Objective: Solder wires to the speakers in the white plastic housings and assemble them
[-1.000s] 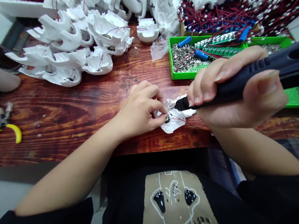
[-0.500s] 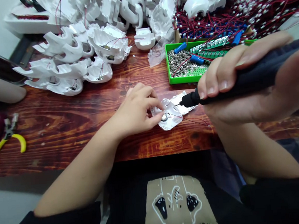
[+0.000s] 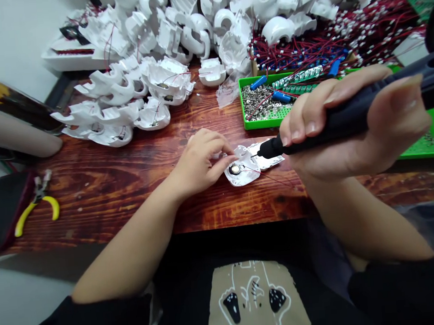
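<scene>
White plastic shell, a round metal disc set in it and thin red wire trailing off, lies on the wooden tabletop right in front of the person. The left hand has its fingers closed on the shell's upper edge, pinching it, while the right hand clenches a black pen-shaped tool, its tip just over the shell. Beyond them sit a green tray of small metal studs and a heap of white shells.
</scene>
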`<state>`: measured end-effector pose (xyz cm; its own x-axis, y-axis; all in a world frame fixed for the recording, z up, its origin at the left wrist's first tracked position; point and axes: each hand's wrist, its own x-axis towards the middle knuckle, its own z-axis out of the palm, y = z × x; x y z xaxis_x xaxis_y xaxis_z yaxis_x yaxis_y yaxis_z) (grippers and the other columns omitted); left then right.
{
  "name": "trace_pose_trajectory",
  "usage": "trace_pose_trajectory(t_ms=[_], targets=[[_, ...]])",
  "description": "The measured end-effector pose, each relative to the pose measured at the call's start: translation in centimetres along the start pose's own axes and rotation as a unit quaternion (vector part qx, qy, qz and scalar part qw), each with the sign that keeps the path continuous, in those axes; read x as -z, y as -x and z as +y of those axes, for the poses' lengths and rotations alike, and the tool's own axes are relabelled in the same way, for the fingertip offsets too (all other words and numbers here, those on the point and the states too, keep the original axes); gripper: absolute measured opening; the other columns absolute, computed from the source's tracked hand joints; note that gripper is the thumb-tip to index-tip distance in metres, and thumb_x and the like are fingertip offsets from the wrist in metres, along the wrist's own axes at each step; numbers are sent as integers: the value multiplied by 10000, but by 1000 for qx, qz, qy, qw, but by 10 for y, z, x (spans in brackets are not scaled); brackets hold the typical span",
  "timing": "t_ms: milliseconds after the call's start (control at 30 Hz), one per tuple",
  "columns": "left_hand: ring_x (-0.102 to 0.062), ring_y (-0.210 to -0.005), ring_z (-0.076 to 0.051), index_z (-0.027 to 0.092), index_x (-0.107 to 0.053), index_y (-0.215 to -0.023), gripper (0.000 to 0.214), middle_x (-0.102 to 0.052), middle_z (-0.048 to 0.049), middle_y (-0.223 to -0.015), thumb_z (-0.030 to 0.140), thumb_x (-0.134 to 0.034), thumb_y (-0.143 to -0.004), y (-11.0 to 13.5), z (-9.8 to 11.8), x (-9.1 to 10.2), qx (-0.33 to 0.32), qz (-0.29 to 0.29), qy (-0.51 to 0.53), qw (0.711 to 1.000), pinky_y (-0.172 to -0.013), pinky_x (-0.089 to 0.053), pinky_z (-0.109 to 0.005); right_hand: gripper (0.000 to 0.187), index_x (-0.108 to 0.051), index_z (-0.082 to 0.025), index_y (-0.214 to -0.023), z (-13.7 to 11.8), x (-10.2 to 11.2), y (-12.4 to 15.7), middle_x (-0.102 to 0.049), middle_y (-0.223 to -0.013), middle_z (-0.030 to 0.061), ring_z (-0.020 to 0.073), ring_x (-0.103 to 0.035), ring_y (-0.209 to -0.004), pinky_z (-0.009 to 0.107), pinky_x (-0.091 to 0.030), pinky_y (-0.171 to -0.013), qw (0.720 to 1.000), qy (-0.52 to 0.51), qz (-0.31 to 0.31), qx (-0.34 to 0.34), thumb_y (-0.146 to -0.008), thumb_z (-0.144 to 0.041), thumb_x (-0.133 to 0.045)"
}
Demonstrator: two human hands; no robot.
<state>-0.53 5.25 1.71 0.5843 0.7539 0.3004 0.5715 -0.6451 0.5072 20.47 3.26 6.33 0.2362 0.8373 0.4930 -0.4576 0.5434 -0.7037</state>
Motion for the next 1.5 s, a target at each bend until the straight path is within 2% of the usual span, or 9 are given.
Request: trace_pose_trajectory(t_ms=[133, 467, 667, 867, 1067, 1167, 1300, 1400, 1500], targets=[[-586, -1005, -216, 192, -729, -908, 120, -702, -61, -1000, 300, -679, -924, 1, 0, 7, 6, -6, 1, 1000, -982, -425, -407, 325, -470, -233, -628, 11, -5, -7, -418, -468, -65, 82, -400, -328, 252, -300, -298, 994, -40, -13, 98, -844, -411, -636], [-508, -1007, -245, 256, -818, -992, 164, -631, -83, -989, 291, -687, -899, 0, -1, 6, 29, -97, -66, 993, -967, -417, -446, 314, -484, -244, -670, 28, 1, -8, -404, -473, -84, 69, -378, -332, 226, -292, -305, 993, 12, -13, 117, -839, -447, -653], [-520, -1026, -260, 244, -814, -935, 157, -654, -94, -982, 270, -661, -907, 1, 4, 0, 5, -77, -74, 994, -918, -404, -438, 313, -486, -239, -681, 30, 5, -9, -380, -494, -78, 70, -366, -361, 216, -283, -320, 995, 33, -2, 89, -843, -459, -637], [-556, -1026, -279, 175, -749, -843, 184, -708, -101, -1002, 220, -581, -905, 7, 14, -6, -36, -45, -144, 988, -920, -337, -489, 276, -537, -242, -680, 33, 11, -7, -363, -508, -57, 82, -356, -382, 226, -253, -336, 995, 25, 0, 99, -888, -423, -559], [-583, -956, -253, 165, -685, -815, 192, -732, -103, -950, 220, -530, -916, 4, 11, -13, -66, -20, -172, 983, -932, -317, -476, 326, -518, -240, -676, 31, 12, -10, -346, -514, -60, 76, -345, -380, 225, -252, -341, 994, 30, 0, 107, -909, -466, -537], [-609, -929, -227, 178, -692, -853, 137, -745, -71, -926, 231, -573, -895, 0, 6, -12, -61, 10, -129, 990, -944, -324, -453, 292, -532, -237, -665, 29, 10, -10, -362, -483, -59, 85, -360, -364, 226, -254, -321, 996, 6, 16, 90, -874, -440, -541], [-637, -824, -179, 179, -699, -833, 67, -740, -24, -850, 245, -693, -819, -3, 0, -8, -12, 94, 16, 995, -878, -397, -381, 290, -553, -233, -666, 22, 7, -9, -394, -467, -66, 84, -386, -354, 222, -295, -311, 997, -3, 1, 79, -843, -461, -584], [-615, -738, -147, 164, -697, -803, 105, -719, -24, -816, 255, -744, -779, -4, -4, -8, 70, 129, 143, 979, -737, -446, -301, 300, -561, -229, -663, 13, 5, -9, -404, -465, -67, 84, -399, -351, 222, -311, -306, 996, -20, -4, 86, -823, -478, -616], [-583, -677, -121, 152, -688, -777, 170, -696, -20, -771, 277, -798, -741, -6, -7, -10, 133, 144, 270, 943, -671, -453, -265, 298, -576, -226, -664, 0, 3, -10, -411, -464, -63, 89, -407, -349, 226, -307, -298, 994, -37, 4, 103, -811, -479, -629]])
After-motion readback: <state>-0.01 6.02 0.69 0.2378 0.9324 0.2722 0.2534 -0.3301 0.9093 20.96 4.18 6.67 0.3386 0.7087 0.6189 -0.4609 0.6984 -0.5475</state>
